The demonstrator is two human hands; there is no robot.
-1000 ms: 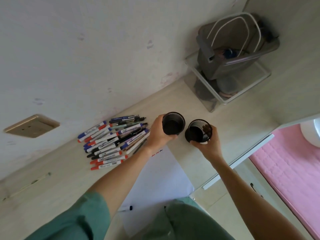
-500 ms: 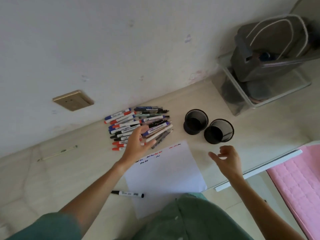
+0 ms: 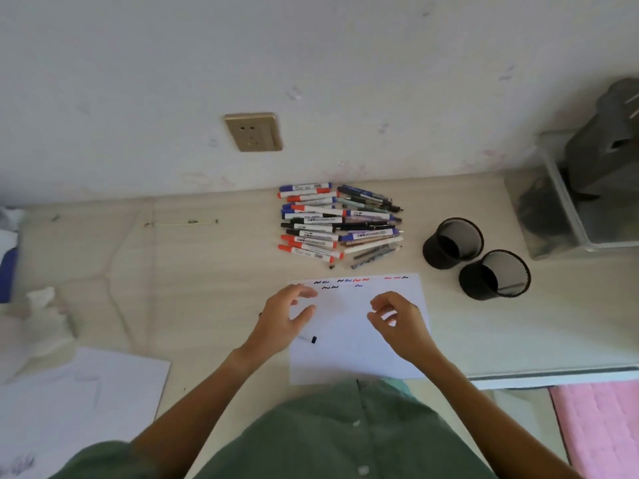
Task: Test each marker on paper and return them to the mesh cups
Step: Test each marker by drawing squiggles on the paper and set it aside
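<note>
A pile of several markers and pens (image 3: 337,223) with blue, red and black caps lies on the desk near the wall. Two empty black mesh cups stand to the right, one (image 3: 452,242) behind, the other (image 3: 494,274) nearer. A white sheet of paper (image 3: 356,354) with small black, blue and red squiggles along its top edge lies in front of me. My left hand (image 3: 283,323) hovers over the sheet's left edge, fingers loosely spread, holding nothing. My right hand (image 3: 401,323) hovers over the sheet, fingers loosely curled and empty. A black-capped marker (image 3: 308,339) peeks out under my left hand.
A clear plastic bin (image 3: 567,209) holding a grey bag stands at the far right. More paper (image 3: 79,402) and crumpled tissue (image 3: 38,316) lie at the left. A wall socket (image 3: 254,132) sits above the pile. The desk's front edge (image 3: 553,373) runs at the lower right.
Both hands let go of the mesh cups and drew back over the paper. The left hand passed by the marker pile. My view swung left, so everything shifted right.
</note>
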